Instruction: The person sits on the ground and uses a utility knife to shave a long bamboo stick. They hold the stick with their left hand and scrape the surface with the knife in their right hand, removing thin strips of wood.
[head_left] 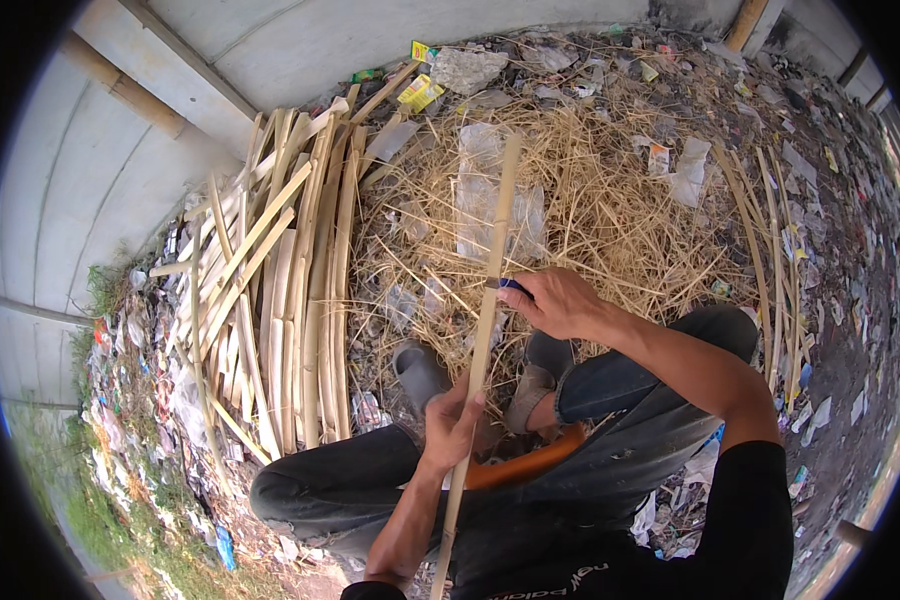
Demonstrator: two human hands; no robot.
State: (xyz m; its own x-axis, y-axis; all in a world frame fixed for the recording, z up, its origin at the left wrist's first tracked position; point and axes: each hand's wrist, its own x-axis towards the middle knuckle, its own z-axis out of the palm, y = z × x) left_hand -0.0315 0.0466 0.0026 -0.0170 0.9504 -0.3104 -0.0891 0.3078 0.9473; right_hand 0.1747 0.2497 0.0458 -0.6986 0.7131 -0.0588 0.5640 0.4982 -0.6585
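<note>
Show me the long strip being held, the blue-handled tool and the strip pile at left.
Long strip (483, 335): head view, on its middle stretch.
Blue-handled tool (511, 284): head view, on its handle.
Strip pile (300, 300): head view, on strips near its middle.

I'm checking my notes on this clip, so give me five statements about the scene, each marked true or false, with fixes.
1. The left hand grips a long pale strip. True.
2. The right hand holds nothing. False: the right hand holds a blue-handled tool at the strip.
3. A pile of split strips lies to the left of the straw-coloured shavings. True.
4. The person wears nothing on the feet. False: grey footwear shows.
5. A few loose strips lie to the right of the shavings. True.
</note>
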